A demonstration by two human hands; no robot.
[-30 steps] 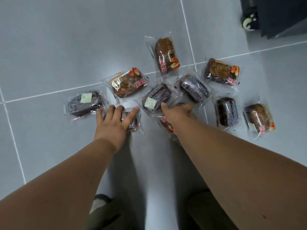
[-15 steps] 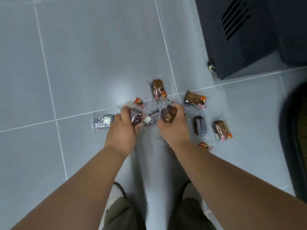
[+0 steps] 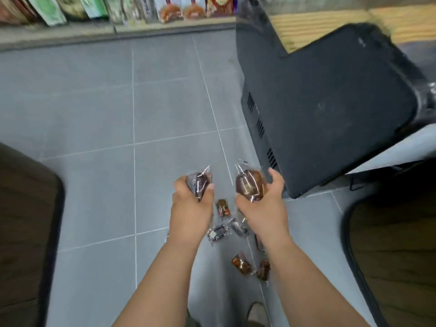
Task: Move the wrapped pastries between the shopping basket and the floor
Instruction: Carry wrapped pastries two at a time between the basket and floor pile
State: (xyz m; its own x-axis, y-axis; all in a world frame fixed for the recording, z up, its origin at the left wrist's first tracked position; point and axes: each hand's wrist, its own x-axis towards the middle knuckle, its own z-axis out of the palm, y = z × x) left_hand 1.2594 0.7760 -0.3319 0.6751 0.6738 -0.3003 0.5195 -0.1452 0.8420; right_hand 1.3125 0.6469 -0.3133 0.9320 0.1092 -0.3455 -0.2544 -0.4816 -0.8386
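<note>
My left hand [image 3: 192,204] grips a dark wrapped pastry [image 3: 197,184], held up well above the floor. My right hand [image 3: 264,204] holds a brown wrapped pastry [image 3: 250,184] at the same height, thumb spread. Several more wrapped pastries lie on the grey tiled floor below and between my arms: one with nuts [image 3: 223,207], a dark one [image 3: 218,233], another dark one [image 3: 239,227] and two brown ones [image 3: 241,264] near my right forearm. Some are partly hidden by my arms. No shopping basket is recognisable in view.
A large black cabinet [image 3: 330,109] stands to the right, close to my right hand. Shelves with packaged goods [image 3: 118,10] run along the far wall. Dark wooden surfaces sit at the left edge [image 3: 23,220] and lower right [image 3: 396,244]. My shoe [image 3: 257,312] shows at the bottom.
Both hands picked a pastry off the floor and lifted it. The view rose far from the floor, so the remaining pastries look small and the shelves came into sight.
</note>
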